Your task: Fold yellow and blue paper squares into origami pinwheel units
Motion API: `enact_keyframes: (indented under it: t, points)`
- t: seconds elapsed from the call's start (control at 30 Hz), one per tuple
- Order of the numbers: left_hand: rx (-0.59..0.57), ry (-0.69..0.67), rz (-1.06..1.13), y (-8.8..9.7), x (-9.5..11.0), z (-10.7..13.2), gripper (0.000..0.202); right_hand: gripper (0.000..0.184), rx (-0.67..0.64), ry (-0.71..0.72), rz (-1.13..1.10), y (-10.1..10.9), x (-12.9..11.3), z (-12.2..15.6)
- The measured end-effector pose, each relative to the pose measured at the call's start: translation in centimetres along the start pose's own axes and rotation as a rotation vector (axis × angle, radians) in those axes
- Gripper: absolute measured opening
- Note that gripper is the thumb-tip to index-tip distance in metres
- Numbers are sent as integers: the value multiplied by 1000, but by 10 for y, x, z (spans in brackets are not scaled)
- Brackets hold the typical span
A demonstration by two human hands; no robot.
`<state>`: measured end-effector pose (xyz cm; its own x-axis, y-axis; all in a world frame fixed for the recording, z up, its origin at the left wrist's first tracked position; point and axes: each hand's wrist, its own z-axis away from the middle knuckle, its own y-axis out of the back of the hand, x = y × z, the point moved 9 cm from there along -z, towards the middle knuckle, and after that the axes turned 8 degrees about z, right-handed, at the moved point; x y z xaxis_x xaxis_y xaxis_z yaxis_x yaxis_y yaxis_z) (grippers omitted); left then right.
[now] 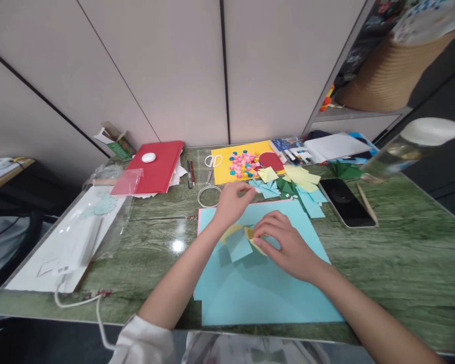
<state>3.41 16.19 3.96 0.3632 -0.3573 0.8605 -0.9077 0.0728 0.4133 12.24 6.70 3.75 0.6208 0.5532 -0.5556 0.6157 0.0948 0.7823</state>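
Note:
My right hand [286,242] pinches the edge of a folded yellow paper piece [249,233] over a large light blue sheet [258,296]. A square light blue paper [238,246] adjoins the yellow folds, raised a little and casting a shadow on the sheet. My left hand [233,202] is higher up, closed in a pinch near the sheet's far edge. Its fingertips are beside the folded light blue papers [268,189]; anything between them is too small to make out.
Behind lie white scissors [213,162], a tape roll [208,196], pompoms [244,164] on yellow card [220,174], and folded green paper [286,187]. A phone [347,202] and a lidded clear container [398,151] stand right. Left are a red folder [155,174] and a corded white power strip [81,247].

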Motion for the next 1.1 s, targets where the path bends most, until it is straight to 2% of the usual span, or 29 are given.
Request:
enact_keyframes:
  t: [0.13, 0.27, 0.37, 0.43, 0.53, 0.63, 0.73, 0.83, 0.87, 0.9, 0.93, 0.97, 1.0, 1.03, 1.1]
  points:
    - [-115, -150, -89, -53, 20, -53, 22, 11, -86, 54, -29, -6, -7, 1]
    - [-206, -215, -205, -98, 17, -91, 21, 12, -94, 64, -37, -6, -5, 0]
    - [-268, -227, -187, -109, 6, -96, 29, 12, -77, 56, -31, -5, -2, -1]
    - [-268, -195, -105, -101, 0, -91, 30, 11, -69, 48, -22, -4, 0, -1]
    - [-191, -73, 66, -71, -6, -75, 23, 11, 8, 13, 5, 6, 7, -2]
    - [-69, 69, 288, -33, -6, -44, 31, 9, 223, -59, 22, 31, 19, 1]
    - [198, 175, 450, 11, -11, 4, 22, 6, 450, -121, 33, 55, 28, 9]
    - [526, 308, 613, 43, -27, 61, 19, 5, 563, -132, 57, 64, 28, 14]
    - [538, 421, 714, 38, -37, 77, 20, 5, 581, -124, 68, 65, 27, 15]
    - [460, 593, 847, 22, -46, 89, 22, 5, 594, -113, 83, 64, 24, 15]
    - [324, 787, 990, -2, -51, 101, 26, 5, 598, -99, 101, 63, 22, 15]
    - [206, 922, 1122, -22, -49, 111, 30, 5, 594, -81, 120, 62, 19, 15]
    - [125, 981, 1215, -35, -44, 115, 30, 6, 586, -59, 136, 60, 16, 14]
    - [80, 983, 1276, -42, -38, 114, 28, 6, 574, -37, 148, 58, 14, 14]
    - [82, 924, 1327, -46, -29, 107, 21, 7, 537, -2, 154, 53, 10, 13]
